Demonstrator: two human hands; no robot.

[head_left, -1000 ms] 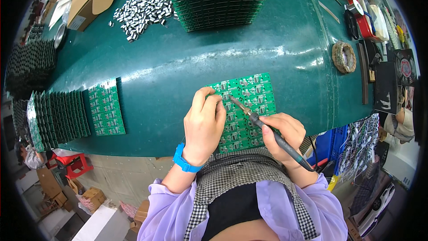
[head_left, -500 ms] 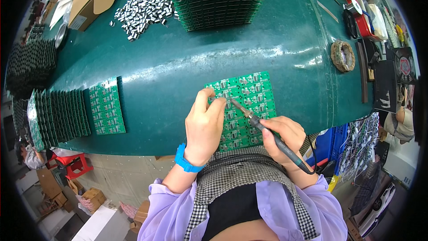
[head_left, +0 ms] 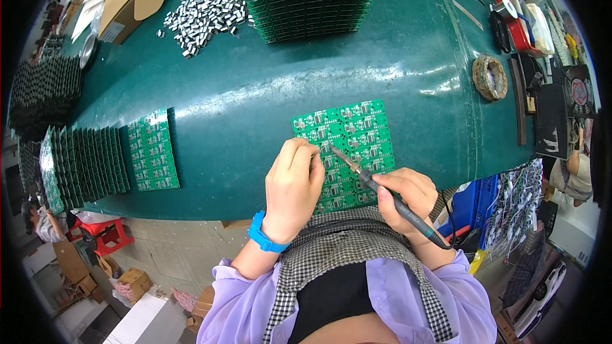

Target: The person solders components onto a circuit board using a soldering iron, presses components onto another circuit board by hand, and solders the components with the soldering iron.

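Note:
A green circuit board panel (head_left: 366, 134), made of repeated small boards, lies at the table's near edge in front of me. My right hand (head_left: 408, 197) grips a soldering iron (head_left: 366, 178) like a pen, its tip on or just above the panel's middle. My left hand (head_left: 293, 178) is over the panel's left edge with the fingers curled together. Whatever those fingertips may hold is hidden from view. A blue strap (head_left: 264, 234) circles my left wrist.
Tall stacked circuit boards (head_left: 312, 6) stand at the far middle, beside a pile of small silver parts (head_left: 207, 13). At left are a row of upright boards (head_left: 86, 169) and one flat panel (head_left: 153, 153). A brown ring-shaped object (head_left: 489, 78) sits at right.
My left hand has drawn back slightly from the panel's middle, and its fingers are curled more closely. The iron's tip has shifted slightly downward.

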